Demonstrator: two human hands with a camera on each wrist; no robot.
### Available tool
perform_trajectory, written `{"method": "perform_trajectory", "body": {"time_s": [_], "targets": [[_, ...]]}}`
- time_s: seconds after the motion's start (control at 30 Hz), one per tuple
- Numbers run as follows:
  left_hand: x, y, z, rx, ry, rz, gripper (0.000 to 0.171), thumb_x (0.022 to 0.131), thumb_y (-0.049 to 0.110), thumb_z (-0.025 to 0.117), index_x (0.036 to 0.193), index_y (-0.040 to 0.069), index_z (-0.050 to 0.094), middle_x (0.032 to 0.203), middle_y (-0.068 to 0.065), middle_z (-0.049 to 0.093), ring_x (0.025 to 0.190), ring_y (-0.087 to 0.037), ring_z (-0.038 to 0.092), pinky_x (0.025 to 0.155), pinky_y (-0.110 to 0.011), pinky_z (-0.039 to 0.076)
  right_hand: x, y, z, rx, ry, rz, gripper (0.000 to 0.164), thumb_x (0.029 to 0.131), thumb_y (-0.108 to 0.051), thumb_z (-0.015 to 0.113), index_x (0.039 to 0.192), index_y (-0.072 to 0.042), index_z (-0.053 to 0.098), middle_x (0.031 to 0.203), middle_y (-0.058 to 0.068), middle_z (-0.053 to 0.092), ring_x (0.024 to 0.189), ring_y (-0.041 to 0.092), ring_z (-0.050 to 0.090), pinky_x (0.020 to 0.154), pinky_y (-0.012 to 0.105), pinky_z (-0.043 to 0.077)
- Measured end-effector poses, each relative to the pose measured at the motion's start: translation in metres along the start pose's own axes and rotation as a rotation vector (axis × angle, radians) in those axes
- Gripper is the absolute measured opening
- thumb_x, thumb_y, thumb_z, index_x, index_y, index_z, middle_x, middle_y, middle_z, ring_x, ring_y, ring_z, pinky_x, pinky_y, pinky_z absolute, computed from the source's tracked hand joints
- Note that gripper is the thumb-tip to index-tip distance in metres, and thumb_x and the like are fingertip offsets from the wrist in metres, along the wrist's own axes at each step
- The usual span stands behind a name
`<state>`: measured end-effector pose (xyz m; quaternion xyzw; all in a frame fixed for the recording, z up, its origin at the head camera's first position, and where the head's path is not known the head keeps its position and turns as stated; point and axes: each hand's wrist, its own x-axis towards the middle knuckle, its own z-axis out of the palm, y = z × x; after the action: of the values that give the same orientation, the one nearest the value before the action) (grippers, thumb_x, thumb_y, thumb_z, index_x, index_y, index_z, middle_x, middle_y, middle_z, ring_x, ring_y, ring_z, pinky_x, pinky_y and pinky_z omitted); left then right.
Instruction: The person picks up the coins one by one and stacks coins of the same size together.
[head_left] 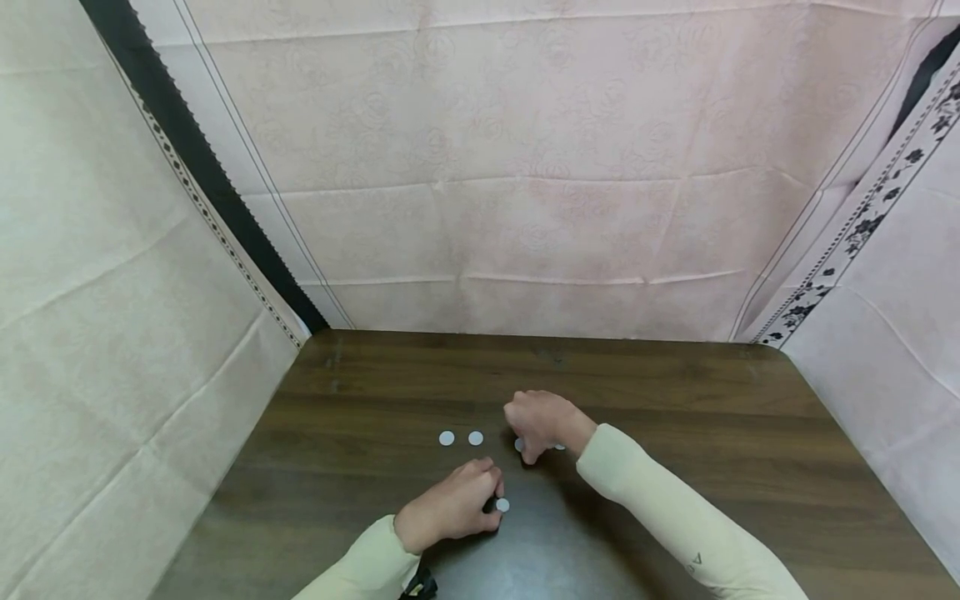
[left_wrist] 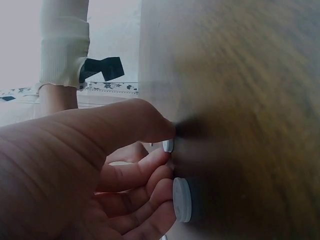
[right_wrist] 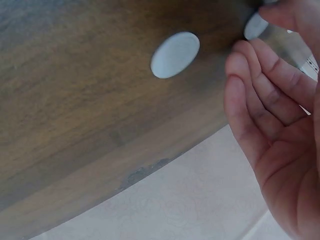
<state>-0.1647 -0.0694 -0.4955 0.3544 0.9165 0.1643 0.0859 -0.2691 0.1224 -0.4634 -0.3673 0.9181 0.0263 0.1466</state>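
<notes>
To the left of both hands stands a pale cloth [head_left: 112, 333], and a black band [head_left: 198, 162] slants down beside it toward the table [head_left: 337, 475]. Just beyond the left hand [head_left: 453, 504], the leftmost disc [head_left: 447, 437] lies flat, white and round, with a second disc [head_left: 476, 437] near it, the two apart. The left hand, a dark strap [head_left: 422, 582] at its wrist, pinches a white disc [head_left: 503, 505] between thumb and forefinger, its other fingers curled inward. Farther out, to the right of that flat pair, the right hand [head_left: 546, 421] pinches another white disc [head_left: 518, 445] between thumb and fingertips, low at the table. A partly hidden disc [head_left: 559, 447] shows beneath its wrist. From there a pale sleeve [head_left: 675, 517] runs back toward the right, and well right of both hands is a cloth with a dark floral border [head_left: 866, 227].
</notes>
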Motion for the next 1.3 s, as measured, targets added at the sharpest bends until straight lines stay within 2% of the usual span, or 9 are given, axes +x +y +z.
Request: {"method": "perform_trajectory", "body": {"time_s": [0.13, 0.33, 0.6, 0.83, 1.17, 1.3], "targets": [[0.000, 0.000, 0.001, -0.007, -0.008, -0.003, 0.015, 0.086, 0.017, 0.081, 0.093, 0.014, 0.068, 0.092, 0.007, 0.057, 0.082, -0.005, 0.049, 0.074, -0.019, 0.047, -0.001, 0.000, 0.005, -0.025, 0.035, -0.030, 0.046, 0.077, -0.026, 0.090, 0.056, -0.021, 0.050, 0.050, -0.008, 0.044, 0.047, 0.008, 0.043, 0.047, 0.022, 0.035], [-0.001, 0.000, 0.002, -0.013, -0.006, 0.002, 0.016, 0.086, 0.017, 0.082, 0.092, 0.014, 0.068, 0.091, 0.008, 0.057, 0.081, -0.005, 0.048, 0.073, -0.019, 0.046, -0.002, 0.003, 0.010, -0.011, 0.059, -0.054, 0.050, 0.078, -0.026, 0.088, 0.053, -0.021, 0.045, 0.047, -0.010, 0.033, 0.045, 0.007, 0.036, 0.046, 0.023, 0.031], [0.000, 0.000, 0.001, -0.040, -0.013, -0.003, 0.015, 0.087, 0.017, 0.082, 0.093, 0.014, 0.068, 0.091, 0.007, 0.057, 0.081, -0.004, 0.047, 0.073, -0.019, 0.046, -0.007, 0.006, 0.009, -0.005, 0.049, -0.059, 0.051, 0.079, -0.024, 0.086, 0.053, -0.021, 0.042, 0.048, -0.010, 0.028, 0.045, 0.007, 0.031, 0.046, 0.024, 0.029], [0.000, 0.000, 0.002, -0.019, 0.006, 0.006, 0.015, 0.086, 0.017, 0.081, 0.091, 0.015, 0.067, 0.090, 0.008, 0.057, 0.082, -0.005, 0.049, 0.074, -0.019, 0.046, -0.014, 0.008, 0.010, 0.018, 0.044, -0.052, 0.053, 0.079, -0.023, 0.085, 0.054, -0.021, 0.039, 0.048, -0.012, 0.023, 0.045, 0.006, 0.026, 0.046, 0.024, 0.026], [-0.002, 0.000, 0.002, -0.015, 0.004, -0.003, 0.016, 0.087, 0.017, 0.081, 0.092, 0.014, 0.067, 0.090, 0.008, 0.056, 0.082, -0.005, 0.049, 0.074, -0.019, 0.047, -0.024, 0.002, 0.010, 0.065, 0.021, -0.064, 0.047, 0.080, -0.022, 0.086, 0.057, -0.020, 0.044, 0.050, -0.011, 0.026, 0.044, 0.006, 0.029, 0.045, 0.023, 0.027], [-0.003, 0.000, 0.002, -0.016, -0.001, -0.013, 0.016, 0.087, 0.017, 0.081, 0.093, 0.015, 0.066, 0.091, 0.008, 0.056, 0.082, -0.006, 0.048, 0.074, -0.020, 0.047, -0.028, 0.000, 0.013, 0.072, 0.017, -0.083, 0.049, 0.080, -0.020, 0.084, 0.056, -0.020, 0.042, 0.050, -0.011, 0.023, 0.044, 0.006, 0.025, 0.044, 0.023, 0.025]]}}
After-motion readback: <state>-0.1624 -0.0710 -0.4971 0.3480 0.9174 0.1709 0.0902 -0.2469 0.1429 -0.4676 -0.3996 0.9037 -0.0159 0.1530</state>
